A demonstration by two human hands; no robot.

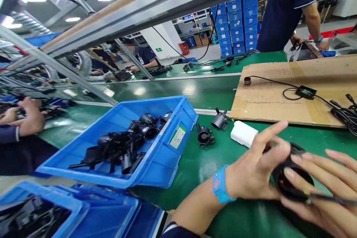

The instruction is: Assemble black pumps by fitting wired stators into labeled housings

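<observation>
Both my hands hold one round black plastic part [290,178] low at the right, above the green table [223,163]. My left hand [256,167], with a blue wristband [220,184], grips its left side, index finger stretched over the top. My right hand [326,189] wraps its fingers round the right side, and a thin black wire [329,198] runs out under them. A white block [244,134] lies just beyond my left hand. Two black parts [205,136] [220,120] stand on the table further left.
A blue bin [156,156] of black parts sits at the left, more blue bins [83,212] below it. A cardboard sheet [279,96] with a cable and small module [306,92] lies at the back right. Other people work at the left edge, across the conveyor and at the top right.
</observation>
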